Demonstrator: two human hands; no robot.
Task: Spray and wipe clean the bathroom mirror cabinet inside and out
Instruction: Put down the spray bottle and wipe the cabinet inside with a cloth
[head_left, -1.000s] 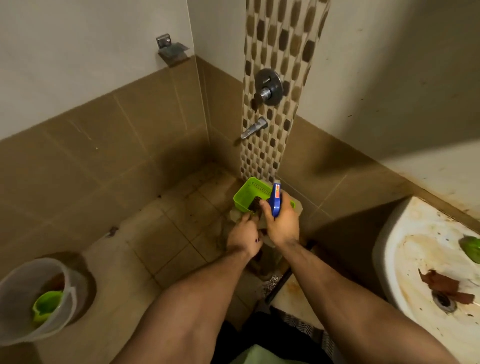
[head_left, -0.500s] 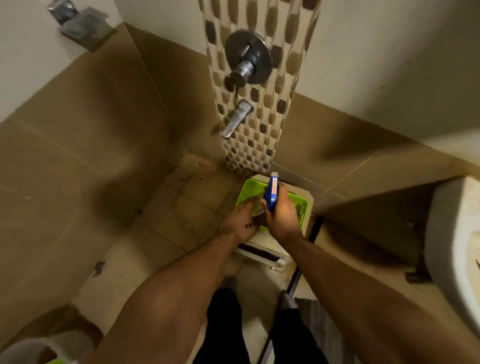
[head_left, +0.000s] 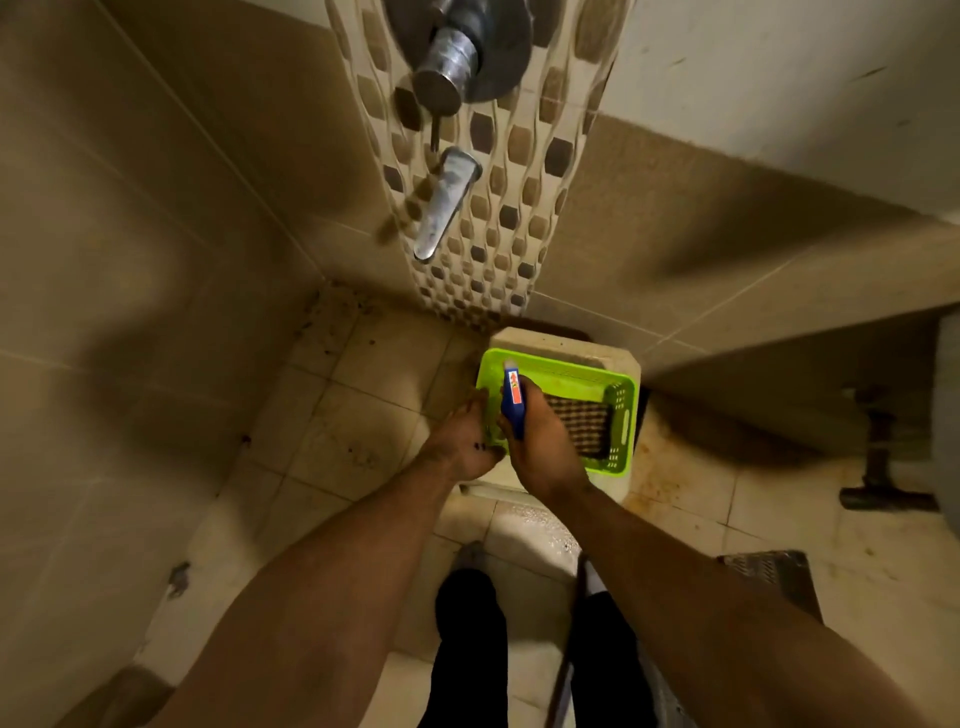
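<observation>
A lime-green plastic basket (head_left: 621, 415) sits on a low white stool (head_left: 561, 345) in the shower corner. My right hand (head_left: 545, 452) grips a small blue container with an orange label (head_left: 512, 400), held upright over the basket's left part. My left hand (head_left: 460, 441) is at the basket's left rim, its fingers curled over the edge. The basket's floor shows a brown woven pattern (head_left: 582, 423). The mirror cabinet is out of view.
A chrome tap spout (head_left: 444, 205) and a round valve knob (head_left: 447, 62) stick out of the mosaic tile strip above the stool. The washbasin's edge (head_left: 948, 415) and its drain pipe (head_left: 878, 452) are at the right. A dark mat (head_left: 769, 577) lies on the stained floor tiles.
The view has tilted down and closed in on the corner. The basket now rests flat on the stool, both hands lower over it. The bucket and basin top have left the view.
</observation>
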